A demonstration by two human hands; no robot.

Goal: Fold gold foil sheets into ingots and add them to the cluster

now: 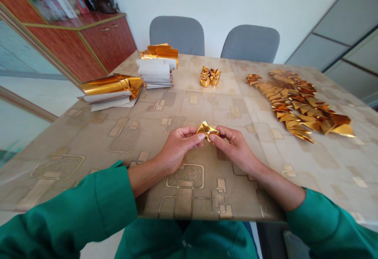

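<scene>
Left hand [177, 147], right hand [237, 149]: fingers clamped on creased gold foil piece [207, 131]; glossy pointed foil folds [298, 105] overlap on patterned surface [88, 133].

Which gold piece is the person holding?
The folded gold foil piece pinched between left hand and right hand; others lie in a pile and long row.

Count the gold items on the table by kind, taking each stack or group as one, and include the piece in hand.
Folded gold foil piece, held: 1
Stacks of gold-and-white paper: 2
Groups of folded gold pieces: 2
Total: 5
</scene>
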